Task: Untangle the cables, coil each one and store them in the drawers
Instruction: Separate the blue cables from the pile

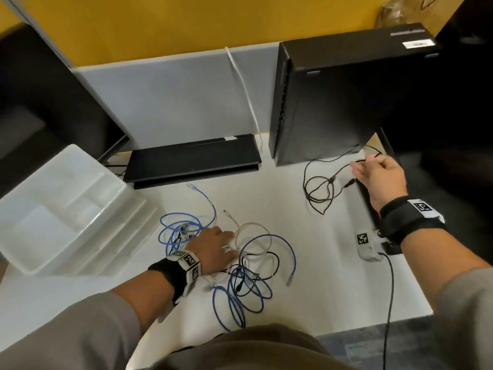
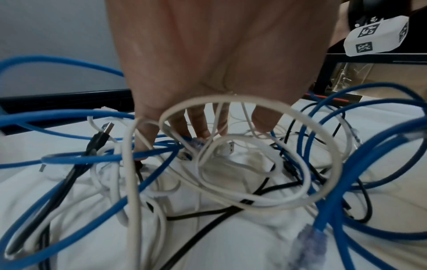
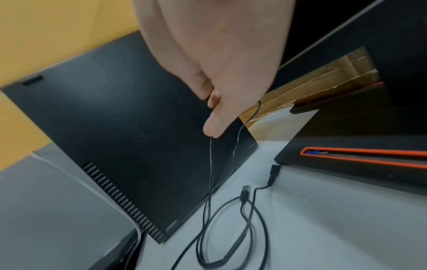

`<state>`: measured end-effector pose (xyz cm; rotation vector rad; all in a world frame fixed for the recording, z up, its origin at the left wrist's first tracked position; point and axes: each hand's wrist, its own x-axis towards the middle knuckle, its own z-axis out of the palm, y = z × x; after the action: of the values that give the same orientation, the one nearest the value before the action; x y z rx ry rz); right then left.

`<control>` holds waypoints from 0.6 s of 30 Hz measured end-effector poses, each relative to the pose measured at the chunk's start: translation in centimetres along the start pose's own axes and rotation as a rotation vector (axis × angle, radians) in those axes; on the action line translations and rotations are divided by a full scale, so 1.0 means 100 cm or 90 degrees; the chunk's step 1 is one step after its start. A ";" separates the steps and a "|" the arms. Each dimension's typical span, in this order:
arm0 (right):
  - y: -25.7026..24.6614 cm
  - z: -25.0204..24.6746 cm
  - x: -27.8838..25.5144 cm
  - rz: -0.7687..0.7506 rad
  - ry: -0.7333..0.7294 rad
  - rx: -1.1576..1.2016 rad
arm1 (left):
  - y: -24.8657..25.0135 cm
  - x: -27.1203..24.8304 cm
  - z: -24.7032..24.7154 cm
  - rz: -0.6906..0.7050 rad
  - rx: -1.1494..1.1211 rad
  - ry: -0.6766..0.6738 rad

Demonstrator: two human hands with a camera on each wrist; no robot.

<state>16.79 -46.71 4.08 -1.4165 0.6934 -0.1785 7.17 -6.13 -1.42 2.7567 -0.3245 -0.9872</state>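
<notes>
Several blue, white and black cables lie tangled at lower centre of the white table, the left hand pressing spread fingers into them. Right hand, upper right, pinches a thin black USB cable.

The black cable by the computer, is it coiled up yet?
Not yet. The black cable lies in loose loops on the desk, one part pinched by the right hand.

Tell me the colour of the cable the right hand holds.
Black cable, pinched by the right hand; clearest in the right wrist view.
</notes>
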 end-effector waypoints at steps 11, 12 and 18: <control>0.041 0.020 -0.075 -0.064 -0.136 -0.426 | -0.007 -0.041 -0.004 0.051 -0.199 0.214; 0.049 0.024 -0.088 -0.065 -0.212 -0.463 | -0.002 -0.043 -0.005 0.058 -0.208 0.231; 0.112 0.050 -0.150 -0.048 -0.532 -0.687 | 0.027 -0.043 -0.001 0.100 -0.275 0.232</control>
<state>4.36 -32.90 -1.50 -2.2985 -0.0300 0.8175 3.58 -7.57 1.94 2.4041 -0.2301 -0.4376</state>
